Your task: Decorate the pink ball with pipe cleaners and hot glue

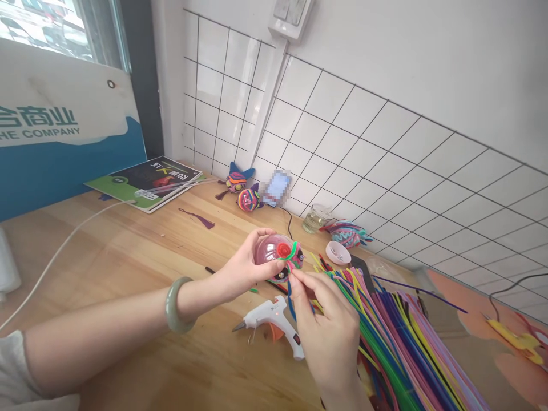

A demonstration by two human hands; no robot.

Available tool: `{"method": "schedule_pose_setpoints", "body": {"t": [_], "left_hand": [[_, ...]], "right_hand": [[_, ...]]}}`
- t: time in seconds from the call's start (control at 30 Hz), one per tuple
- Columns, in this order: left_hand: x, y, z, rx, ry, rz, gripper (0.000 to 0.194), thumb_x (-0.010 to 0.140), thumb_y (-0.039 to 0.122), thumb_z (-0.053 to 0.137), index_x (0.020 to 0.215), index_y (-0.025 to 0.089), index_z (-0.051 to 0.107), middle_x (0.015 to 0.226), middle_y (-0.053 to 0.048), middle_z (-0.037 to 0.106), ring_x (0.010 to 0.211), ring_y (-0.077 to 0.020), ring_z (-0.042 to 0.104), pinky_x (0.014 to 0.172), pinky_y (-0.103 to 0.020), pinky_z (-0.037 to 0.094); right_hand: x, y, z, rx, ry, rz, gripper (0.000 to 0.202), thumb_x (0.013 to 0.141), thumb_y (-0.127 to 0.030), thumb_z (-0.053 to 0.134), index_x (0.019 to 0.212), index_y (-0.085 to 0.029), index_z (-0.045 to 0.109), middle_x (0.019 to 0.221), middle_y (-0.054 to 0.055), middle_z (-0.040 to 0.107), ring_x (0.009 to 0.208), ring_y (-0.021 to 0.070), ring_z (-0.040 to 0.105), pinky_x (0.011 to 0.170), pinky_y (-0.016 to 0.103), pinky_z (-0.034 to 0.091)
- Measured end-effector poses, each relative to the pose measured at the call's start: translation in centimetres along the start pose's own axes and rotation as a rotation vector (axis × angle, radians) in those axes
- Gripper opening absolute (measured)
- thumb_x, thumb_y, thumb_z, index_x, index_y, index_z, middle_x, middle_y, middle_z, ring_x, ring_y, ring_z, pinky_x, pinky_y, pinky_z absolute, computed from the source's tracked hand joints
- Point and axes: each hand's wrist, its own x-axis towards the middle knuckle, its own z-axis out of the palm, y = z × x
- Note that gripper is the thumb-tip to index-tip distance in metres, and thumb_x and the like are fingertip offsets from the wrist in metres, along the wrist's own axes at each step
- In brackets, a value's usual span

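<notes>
My left hand (pixel 252 260) is closed around a clear pinkish plastic ball (pixel 268 249). Coiled and laid pipe cleaners cover its right side: a red spiral (pixel 283 250), a bright green strip (pixel 294 249), and pink and black patches with small shiny spots. The left thumb lies across the front, near the green strip. At the ball's lower right edge, my right hand (pixel 327 319) pinches what looks like a pink pipe cleaner (pixel 290 267) between thumb and forefinger; the fingertips partly hide it. Below the hands lies a white glue gun (pixel 269 314), nozzle to the left, with a small light on.
Many coloured pipe cleaners (pixel 398 342) lie at the right. Behind them are a pink lid (pixel 338 253), a glass jar (pixel 315 219) and a finished pipe-cleaner fish (pixel 349 234). Decorated balls (pixel 249 198), a phone (pixel 277 188), a tassel (pixel 199 218) and a magazine (pixel 149 182) stand farther back.
</notes>
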Motion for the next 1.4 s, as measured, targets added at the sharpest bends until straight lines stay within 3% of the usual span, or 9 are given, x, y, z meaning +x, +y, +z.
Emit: {"method": "schedule_pose_setpoints", "body": {"t": [0.2,0.63,0.97,1.13,1.4], "left_hand": [[-0.1,0.0,0.0,-0.002,-0.003,0.010,0.050,0.075,0.031,0.072,0.113,0.021,0.040,0.117,-0.009,0.057,0.109,-0.0221,0.054,0.089,-0.034,0.043],[-0.4,0.0,0.1,0.027,0.057,-0.075,0.044,0.080,0.029,0.066,0.116,0.022,0.041,0.114,-0.008,0.057,0.102,-0.0194,0.055,0.087,-0.034,0.043],[-0.3,0.0,-0.1,0.041,0.052,-0.117,0.051,0.077,0.035,0.070,0.117,0.023,0.040,0.111,-0.006,0.057,0.093,-0.0169,0.055,0.074,-0.029,0.046],[-0.2,0.2,-0.2,0.025,0.031,-0.182,0.054,0.074,0.037,0.072,0.116,0.024,0.041,0.111,-0.006,0.057,0.090,-0.0165,0.055,0.074,-0.031,0.047],[-0.3,0.8,0.0,-0.052,0.017,-0.249,0.050,0.073,0.035,0.072,0.113,0.025,0.044,0.111,-0.005,0.057,0.087,-0.0161,0.057,0.070,-0.030,0.048]], "right_hand": [[0.0,-0.2,0.1,0.005,0.013,-0.021,0.012,0.085,-0.009,0.057,0.086,-0.017,0.066,0.077,0.005,0.069,0.068,0.0144,0.066,0.063,0.025,0.055],[-0.8,0.3,1.0,-0.003,-0.018,-0.085,0.021,0.085,-0.002,0.056,0.102,-0.010,0.066,0.088,0.010,0.068,0.083,0.0177,0.065,0.072,0.030,0.054],[-0.8,1.0,0.6,-0.075,-0.115,-0.155,0.023,0.087,-0.002,0.052,0.106,-0.006,0.065,0.088,0.013,0.066,0.080,0.0182,0.064,0.069,0.030,0.054],[-0.5,1.4,-0.3,-0.176,-0.183,-0.218,0.025,0.089,-0.004,0.049,0.108,-0.008,0.064,0.086,0.012,0.065,0.077,0.0180,0.064,0.067,0.030,0.054],[-0.6,1.2,-0.7,-0.395,-0.168,-0.361,0.027,0.086,0.001,0.048,0.107,-0.005,0.063,0.085,0.013,0.065,0.076,0.0195,0.065,0.065,0.030,0.053]]}}
